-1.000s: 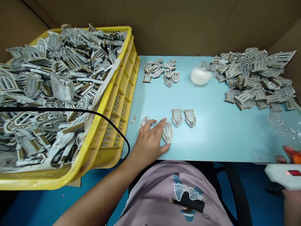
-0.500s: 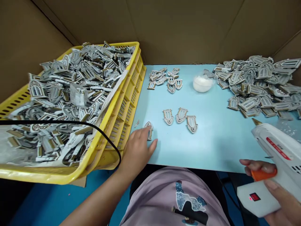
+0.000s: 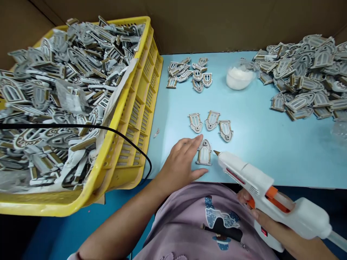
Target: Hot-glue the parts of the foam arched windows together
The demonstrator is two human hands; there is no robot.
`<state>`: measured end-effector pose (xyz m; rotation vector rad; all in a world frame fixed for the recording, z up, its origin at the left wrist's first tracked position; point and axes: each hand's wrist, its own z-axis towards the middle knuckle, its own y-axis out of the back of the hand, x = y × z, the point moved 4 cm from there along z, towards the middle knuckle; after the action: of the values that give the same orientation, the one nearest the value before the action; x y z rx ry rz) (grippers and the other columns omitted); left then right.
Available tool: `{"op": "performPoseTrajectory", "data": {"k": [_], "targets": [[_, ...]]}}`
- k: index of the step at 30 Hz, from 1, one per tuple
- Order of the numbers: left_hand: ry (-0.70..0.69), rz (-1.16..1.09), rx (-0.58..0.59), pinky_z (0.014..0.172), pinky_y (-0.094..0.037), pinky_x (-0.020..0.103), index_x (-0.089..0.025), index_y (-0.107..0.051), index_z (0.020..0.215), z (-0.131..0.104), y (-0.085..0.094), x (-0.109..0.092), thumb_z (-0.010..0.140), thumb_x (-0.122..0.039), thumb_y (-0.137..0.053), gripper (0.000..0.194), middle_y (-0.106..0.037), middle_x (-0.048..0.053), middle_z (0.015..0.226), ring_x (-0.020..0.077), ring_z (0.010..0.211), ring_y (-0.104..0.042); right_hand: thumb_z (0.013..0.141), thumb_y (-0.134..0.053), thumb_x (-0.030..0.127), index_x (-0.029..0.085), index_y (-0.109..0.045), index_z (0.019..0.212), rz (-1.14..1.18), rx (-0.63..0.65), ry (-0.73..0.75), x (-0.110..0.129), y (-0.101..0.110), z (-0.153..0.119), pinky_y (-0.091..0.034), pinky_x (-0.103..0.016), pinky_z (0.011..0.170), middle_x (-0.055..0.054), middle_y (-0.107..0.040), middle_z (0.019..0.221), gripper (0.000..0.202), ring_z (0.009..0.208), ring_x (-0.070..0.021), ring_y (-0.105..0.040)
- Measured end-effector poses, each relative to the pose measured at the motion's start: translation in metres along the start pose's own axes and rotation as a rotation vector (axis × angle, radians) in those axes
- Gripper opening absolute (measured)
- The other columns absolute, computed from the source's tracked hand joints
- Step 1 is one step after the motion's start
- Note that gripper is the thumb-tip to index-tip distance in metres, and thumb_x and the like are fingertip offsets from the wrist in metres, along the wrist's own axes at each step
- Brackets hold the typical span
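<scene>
A white and orange hot glue gun point(image 3: 252, 173) is gripped by my right hand point(image 3: 252, 206), its fingers at the orange trigger. The brass nozzle tip points left, just right of a small arched window piece point(image 3: 204, 153) lying flat on the table. My left hand point(image 3: 184, 160) is at that piece's left side, fingers stretched and thumb apart, the fingertips beside its upper edge. Whether they touch it I cannot tell. Three similar window pieces point(image 3: 195, 122) lie face-down or plain side up just beyond, their pointed ends towards me.
A yellow crate point(image 3: 130, 119) heaped with window pieces stands at the left, a black cable point(image 3: 108, 129) crossing it. On the blue table point(image 3: 260, 130) are a small group of pieces point(image 3: 197, 75), a clear bowl with white contents point(image 3: 240, 77) and a large pile point(image 3: 306, 76) at right.
My left hand has moved right, and an arched window piece now lies in front of me beside the others. My right hand has brought the glue gun left, its nozzle close to that piece.
</scene>
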<state>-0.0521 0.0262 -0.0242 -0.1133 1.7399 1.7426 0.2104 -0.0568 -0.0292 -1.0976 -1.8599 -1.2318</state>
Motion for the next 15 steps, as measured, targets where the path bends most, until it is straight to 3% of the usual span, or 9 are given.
{"op": "performPoseTrajectory", "data": {"k": [3, 9, 12, 15], "targets": [[-0.029, -0.092, 0.034, 0.104, -0.048, 0.045, -0.025, -0.024, 0.158, 0.003, -0.004, 0.002, 0.083, -0.031, -0.082, 0.095, -0.061, 0.01, 0.14, 0.029, 0.121, -0.056, 0.086, -0.061, 0.053, 0.027, -0.073, 0.101, -0.064, 0.005, -0.04, 0.009, -0.006, 0.002, -0.06, -0.034, 0.086, -0.007, -0.074, 0.099, 0.032, 0.093, -0.0251, -0.072], [-0.026, -0.038, -0.03, 0.091, -0.051, 0.047, -0.016, -0.036, 0.152, 0.001, -0.016, 0.0, 0.079, -0.048, -0.083, 0.092, -0.067, 0.01, 0.116, 0.03, 0.104, -0.059, 0.086, -0.056, 0.041, 0.029, -0.074, 0.094, -0.266, 0.052, 0.051, 0.021, -0.009, 0.011, -0.061, -0.039, 0.082, -0.005, -0.074, 0.097, 0.023, 0.089, -0.0253, -0.072], [-0.031, 0.021, -0.024, 0.083, -0.051, 0.044, -0.015, -0.047, 0.144, 0.001, -0.017, -0.001, 0.08, -0.051, -0.081, 0.081, -0.066, 0.008, 0.106, 0.0285, 0.095, -0.058, 0.087, -0.055, 0.041, 0.029, -0.071, 0.096, -0.315, 0.006, 0.054, 0.018, -0.009, 0.008, -0.062, -0.037, 0.075, -0.004, -0.075, 0.096, 0.022, 0.088, -0.0254, -0.073], [-0.037, 0.048, -0.042, 0.08, -0.05, 0.042, -0.016, -0.052, 0.14, 0.001, -0.016, -0.001, 0.081, -0.052, -0.08, 0.075, -0.065, 0.007, 0.102, 0.0272, 0.092, -0.057, 0.085, -0.055, 0.037, 0.03, -0.069, 0.096, -0.348, -0.03, 0.119, 0.019, -0.006, 0.005, -0.063, -0.037, 0.077, -0.003, -0.075, 0.093, 0.019, 0.087, -0.0261, -0.074]]}}
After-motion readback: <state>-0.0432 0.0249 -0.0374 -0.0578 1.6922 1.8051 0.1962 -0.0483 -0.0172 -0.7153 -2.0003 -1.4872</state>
